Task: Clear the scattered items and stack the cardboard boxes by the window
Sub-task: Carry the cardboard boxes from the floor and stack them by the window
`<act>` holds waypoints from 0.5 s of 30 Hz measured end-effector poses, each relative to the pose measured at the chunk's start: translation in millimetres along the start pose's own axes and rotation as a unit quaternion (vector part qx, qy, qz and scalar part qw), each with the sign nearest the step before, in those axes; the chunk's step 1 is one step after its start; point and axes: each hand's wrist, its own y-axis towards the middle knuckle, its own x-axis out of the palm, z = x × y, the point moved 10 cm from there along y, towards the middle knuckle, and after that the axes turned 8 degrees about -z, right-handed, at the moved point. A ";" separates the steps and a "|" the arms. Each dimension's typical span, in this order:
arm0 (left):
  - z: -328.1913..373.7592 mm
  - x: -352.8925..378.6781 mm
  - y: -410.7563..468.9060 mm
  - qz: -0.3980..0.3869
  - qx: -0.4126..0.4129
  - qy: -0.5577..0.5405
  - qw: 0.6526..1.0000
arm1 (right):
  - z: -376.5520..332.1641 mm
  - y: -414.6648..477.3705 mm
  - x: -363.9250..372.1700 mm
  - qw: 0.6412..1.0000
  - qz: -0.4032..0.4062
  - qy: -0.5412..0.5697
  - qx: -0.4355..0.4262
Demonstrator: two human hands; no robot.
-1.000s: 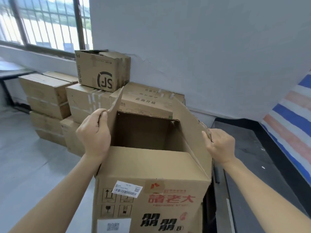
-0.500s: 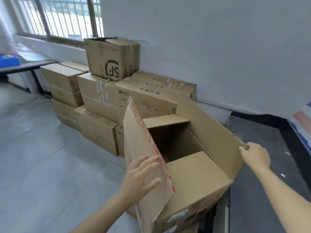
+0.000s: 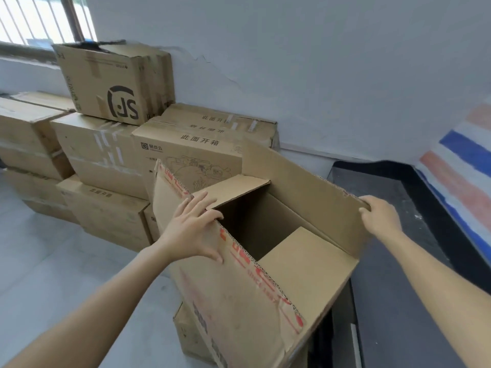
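- Cardboard is under both hands: the open box sits just in front of me, right of the stack below the window.
- A second ago I pinched both long flaps with the label side against me. Since then the box has swung down toward the stack, and my left hand has given up its pinch.
- It now lies flat, fingers spread, pressing the left flap near its top edge.
- My right hand curls over the far corner of the right flap and holds it.
- The box looks empty. I judge the flaps need folding shut before it joins the stack.
- Another box shows beneath it; I cannot tell whether mine rests on it.
- Pale grey floor on the left, a dark mat on the right, a cracked white wall behind, and a striped sheet at the far right.
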 end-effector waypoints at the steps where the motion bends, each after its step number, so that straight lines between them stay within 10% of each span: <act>1: -4.2 -6.2 9.2 0.003 0.004 0.008 1.000 | -10.3 8.7 -2.1 1.000 0.002 -0.002 -0.004; 6: 28.1 -6.9 36.1 0.020 0.035 0.100 0.994 | -26.2 42.7 -7.5 0.999 -0.021 -0.043 0.025; 15: 53.1 123.4 100.4 -0.258 -0.044 0.033 0.965 | -11.7 32.2 10.9 0.990 -0.042 -0.107 0.082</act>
